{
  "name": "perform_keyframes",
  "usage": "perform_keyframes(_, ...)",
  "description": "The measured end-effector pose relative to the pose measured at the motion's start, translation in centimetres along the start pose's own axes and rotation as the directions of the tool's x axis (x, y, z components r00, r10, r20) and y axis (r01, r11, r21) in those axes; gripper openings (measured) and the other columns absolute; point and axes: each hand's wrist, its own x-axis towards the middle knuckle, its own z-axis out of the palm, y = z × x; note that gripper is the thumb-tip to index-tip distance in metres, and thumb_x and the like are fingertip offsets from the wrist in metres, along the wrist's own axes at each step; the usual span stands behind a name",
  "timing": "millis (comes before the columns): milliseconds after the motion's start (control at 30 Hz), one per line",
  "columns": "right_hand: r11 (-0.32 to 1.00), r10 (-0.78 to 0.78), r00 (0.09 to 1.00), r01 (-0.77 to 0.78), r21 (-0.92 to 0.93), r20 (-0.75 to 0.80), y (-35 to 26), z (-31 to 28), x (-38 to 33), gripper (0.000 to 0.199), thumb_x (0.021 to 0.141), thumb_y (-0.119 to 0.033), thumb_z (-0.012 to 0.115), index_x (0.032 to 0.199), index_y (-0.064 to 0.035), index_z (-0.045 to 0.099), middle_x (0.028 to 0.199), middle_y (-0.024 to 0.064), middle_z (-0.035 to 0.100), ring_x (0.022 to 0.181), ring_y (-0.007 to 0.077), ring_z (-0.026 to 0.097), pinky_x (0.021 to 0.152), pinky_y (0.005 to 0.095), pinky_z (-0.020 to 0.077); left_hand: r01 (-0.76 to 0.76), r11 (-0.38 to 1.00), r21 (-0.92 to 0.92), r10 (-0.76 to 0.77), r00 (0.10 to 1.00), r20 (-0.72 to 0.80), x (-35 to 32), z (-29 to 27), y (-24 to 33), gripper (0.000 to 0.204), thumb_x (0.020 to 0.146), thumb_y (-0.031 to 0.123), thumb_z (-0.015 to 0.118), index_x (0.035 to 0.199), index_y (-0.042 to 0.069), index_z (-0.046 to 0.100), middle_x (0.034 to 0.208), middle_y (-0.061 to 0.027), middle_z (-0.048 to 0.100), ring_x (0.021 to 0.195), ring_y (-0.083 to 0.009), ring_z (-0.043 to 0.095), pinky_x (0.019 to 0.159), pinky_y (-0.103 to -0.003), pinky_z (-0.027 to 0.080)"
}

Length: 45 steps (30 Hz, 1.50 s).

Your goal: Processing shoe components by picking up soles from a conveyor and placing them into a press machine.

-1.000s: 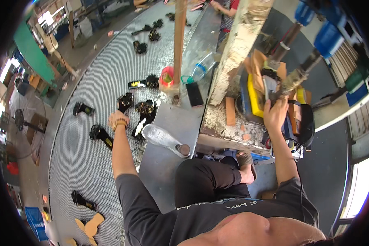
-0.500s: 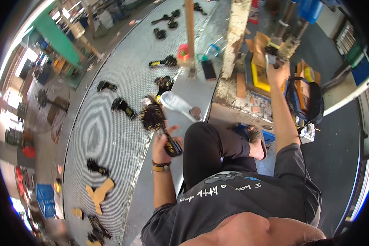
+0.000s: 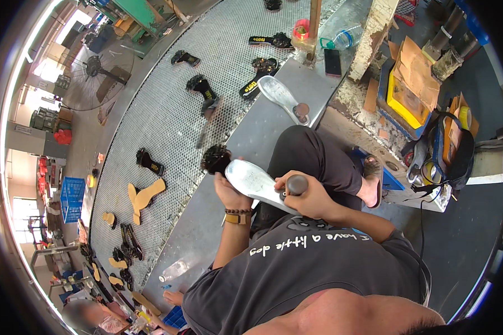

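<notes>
My left hand (image 3: 233, 195) is closed around a black sandal (image 3: 217, 158), its ruffled strap end sticking out past the fingers. Over that sandal lies a silvery sole-shaped metal plate (image 3: 250, 177), covering most of it. By its dark round knob (image 3: 297, 185) my right hand (image 3: 313, 200) grips the plate. The hands are close together above my lap. A second sole-shaped plate (image 3: 276, 92) with a brown knob rests on the metal ledge (image 3: 246, 134) ahead. Whether the plate in hand presses on the sandal cannot be told.
A mesh conveyor (image 3: 167, 97) carries several black sandals (image 3: 202, 86) and tan sole pieces (image 3: 150, 194). Beyond the ledge are a phone (image 3: 332, 62) and a plastic bottle (image 3: 349, 38). On the right stand a yellow tray (image 3: 403, 101) and a black bag (image 3: 457, 142). Another person (image 3: 103, 318) sits lower left.
My right hand has come back from beside the post at the far right and now holds the knobbed plate over the sandal. My left hand keeps the sandal. The view has shifted.
</notes>
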Motion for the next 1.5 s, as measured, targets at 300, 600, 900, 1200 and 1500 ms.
perform_keyframes(300, 0.812, -0.516, 0.792, 0.330, -0.481, -0.328, 2.5, -0.8, 2.9, 0.049, 0.082, -0.009, 0.080, 0.122, -0.0012, 0.051, 0.110, 0.0150, 0.061, 0.112, 0.0293, 0.060, 0.098, 0.0409, 0.0479, 0.004, 0.984, 0.181, -0.036, 0.983, 0.177, -2.2, 9.0, -6.7, 0.042, 0.102, 0.016, 0.049, 0.143, 0.007, 0.044, 0.131, -0.0124, 0.062, 0.113, -0.0220, 0.063, 0.097, -0.037, 0.052)
perform_keyframes(600, 0.892, -0.439, 0.371, 0.072, -0.446, -0.818, -1.2, -16.7, -1.5, 0.075, 0.091, -0.039, 0.078, 0.138, 0.0051, 0.039, 0.092, 0.0160, 0.068, 0.066, 0.0245, 0.068, 0.060, 0.0377, 0.0571, -0.888, 0.398, 0.228, -0.374, 0.070, 0.925, -3.8, 15.0, -6.7, 0.061, 0.098, 0.018, 0.066, 0.154, 0.004, 0.047, 0.151, -0.0175, 0.052, 0.127, -0.0321, 0.057, 0.109, -0.041, 0.045)
perform_keyframes(900, 0.323, -0.534, 0.156, -0.871, -0.371, -0.831, -8.6, -32.6, 2.6, 0.087, 0.089, -0.068, 0.062, 0.121, 0.0120, 0.053, 0.090, 0.0286, 0.074, 0.085, 0.0439, 0.075, 0.078, 0.0496, 0.0601, -0.691, 0.513, 0.509, -0.501, 0.240, 0.831, 0.9, 11.0, -6.1, 0.029, 0.096, 0.004, 0.063, 0.124, 0.003, 0.071, 0.112, -0.0144, 0.074, 0.101, -0.0304, 0.070, 0.091, -0.038, 0.054)
perform_keyframes(1200, 0.105, -0.617, 0.232, -0.923, -0.371, -0.752, -9.8, -37.8, 3.1, 0.112, 0.086, -0.089, 0.045, 0.128, 0.0152, 0.049, 0.122, 0.0287, 0.065, 0.110, 0.0422, 0.071, 0.090, 0.0553, 0.0570, -0.623, 0.328, 0.710, 0.305, 0.781, 0.545, 18.7, 3.1, -1.0, 0.021, 0.102, 0.006, 0.058, 0.114, -0.005, 0.071, 0.109, -0.0147, 0.075, 0.103, -0.0220, 0.071, 0.094, -0.032, 0.053)
perform_keyframes(1500, -0.039, -0.967, 0.173, -0.829, -0.558, -0.189, -6.3, -35.8, 3.5, 0.064, 0.096, -0.050, 0.065, 0.123, 0.0082, 0.066, 0.124, 0.0273, 0.063, 0.111, 0.0467, 0.062, 0.098, 0.0526, 0.0511, 0.226, -0.464, 0.857, 0.468, 0.883, 0.021, 33.8, -5.5, 6.6, 0.082, 0.099, 0.047, 0.061, 0.166, 0.022, 0.022, 0.172, -0.0179, 0.018, 0.154, -0.0418, 0.025, 0.121, -0.058, 0.027)
